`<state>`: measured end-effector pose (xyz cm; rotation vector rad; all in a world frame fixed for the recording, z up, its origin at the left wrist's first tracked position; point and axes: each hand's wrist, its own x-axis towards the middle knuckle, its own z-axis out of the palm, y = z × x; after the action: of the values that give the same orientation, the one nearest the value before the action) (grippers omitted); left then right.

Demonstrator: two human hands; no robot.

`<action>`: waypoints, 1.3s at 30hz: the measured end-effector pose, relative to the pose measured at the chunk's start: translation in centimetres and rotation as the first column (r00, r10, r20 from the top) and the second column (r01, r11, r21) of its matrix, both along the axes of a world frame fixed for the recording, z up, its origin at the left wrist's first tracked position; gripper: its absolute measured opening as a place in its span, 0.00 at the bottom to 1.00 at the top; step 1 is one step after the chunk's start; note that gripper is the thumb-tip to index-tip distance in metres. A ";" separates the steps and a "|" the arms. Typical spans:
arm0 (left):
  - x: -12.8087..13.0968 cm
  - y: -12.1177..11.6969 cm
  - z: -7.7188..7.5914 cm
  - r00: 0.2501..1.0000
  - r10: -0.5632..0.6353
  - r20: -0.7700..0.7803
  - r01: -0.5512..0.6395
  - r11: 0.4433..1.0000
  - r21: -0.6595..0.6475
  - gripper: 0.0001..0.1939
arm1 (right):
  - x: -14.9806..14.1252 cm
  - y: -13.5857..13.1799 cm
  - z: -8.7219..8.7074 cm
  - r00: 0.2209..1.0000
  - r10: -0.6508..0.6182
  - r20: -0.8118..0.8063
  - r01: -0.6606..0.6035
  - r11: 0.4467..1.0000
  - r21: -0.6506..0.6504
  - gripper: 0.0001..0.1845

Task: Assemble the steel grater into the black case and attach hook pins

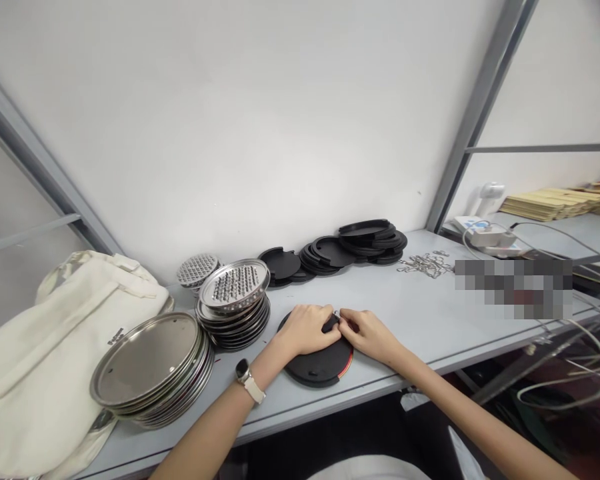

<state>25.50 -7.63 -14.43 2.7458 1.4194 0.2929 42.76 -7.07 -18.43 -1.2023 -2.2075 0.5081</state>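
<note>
A round black disc [316, 368] lies near the front edge of the shelf, with an orange-red strip showing along its right rim. My left hand [307, 329] rests over its far part, with the fingers curled and closed on it. Beside it, my right hand [369, 335] is closed in a pinch at the disc's far right rim. Between my fingertips a small metal clip [337, 313] shows in part. The fingers hide most of it.
Left stand stacked round metal plates [147, 360], stacked metal graters [235, 287] and a cream canvas bag [75, 333]. Behind lie piled black discs [333, 252] and loose metal clips [427, 265]. White cables [593, 383] hang at right, near a grey metal post [473, 133].
</note>
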 end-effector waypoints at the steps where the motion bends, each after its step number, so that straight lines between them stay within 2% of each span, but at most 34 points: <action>1: 0.0 0.0 0.0 1.000 0.003 -0.001 -0.003 1.000 -0.004 0.09 | 0.0 0.0 0.0 1.000 -0.003 0.003 0.003 1.000 -0.003 0.12; 19: 0.0 -0.1 0.0 1.000 -0.004 -0.010 0.004 1.000 0.017 0.09 | 0.0 0.1 -0.2 1.000 0.010 0.012 -0.010 1.000 0.009 0.14; 29: -0.1 0.0 0.0 1.000 -0.018 0.002 0.018 0.999 0.038 0.09 | -0.2 -0.3 0.1 0.996 0.002 -0.084 -0.001 1.000 0.009 0.09; 35: -0.1 0.0 0.0 1.000 -0.021 -0.006 0.021 0.999 0.045 0.09 | -0.1 0.1 -0.3 1.000 -0.008 0.027 0.007 0.999 0.043 0.10; 39: -0.1 0.0 0.0 1.000 -0.003 -0.020 0.003 1.000 0.024 0.09 | -0.1 0.1 -0.3 0.999 -0.016 0.034 0.016 1.000 0.020 0.13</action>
<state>25.44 -7.60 -14.44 2.7774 1.4258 0.2855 42.71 -6.92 -18.70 -1.2256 -2.2243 0.4617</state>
